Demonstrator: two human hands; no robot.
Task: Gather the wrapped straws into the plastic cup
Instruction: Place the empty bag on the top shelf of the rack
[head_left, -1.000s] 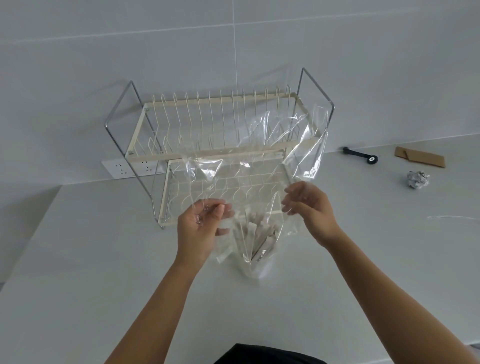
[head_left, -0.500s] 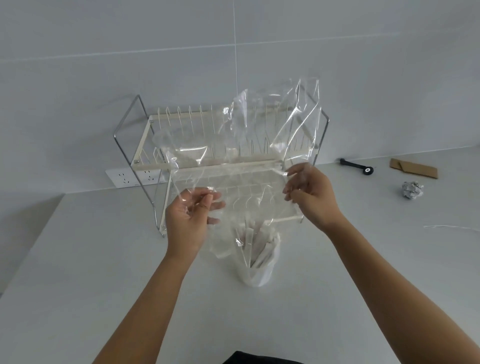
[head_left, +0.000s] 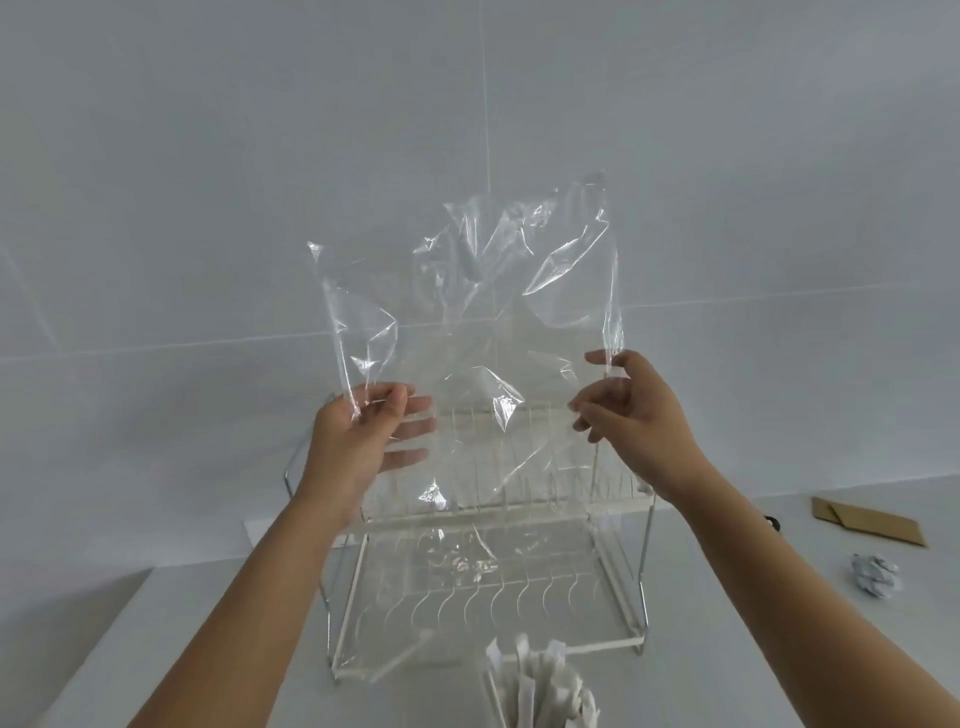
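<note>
A clear plastic bag hangs raised in front of the wall, its open end down. My left hand pinches its left edge and my right hand pinches its right edge. Below, at the bottom of the view, several white wrapped straws stand bunched upright in a clear plastic cup that is mostly cut off by the frame edge. The bag looks empty and is well above the straws.
A two-tier wire dish rack stands against the wall behind the straws. On the white counter at right lie a crumpled foil ball, a folded brown cardboard piece and a black item partly behind my right arm.
Both hands have lifted the bag upward, clear of the straws. The straws stay standing in the cup. The camera has tilted up, so the cup sits at the frame bottom.
</note>
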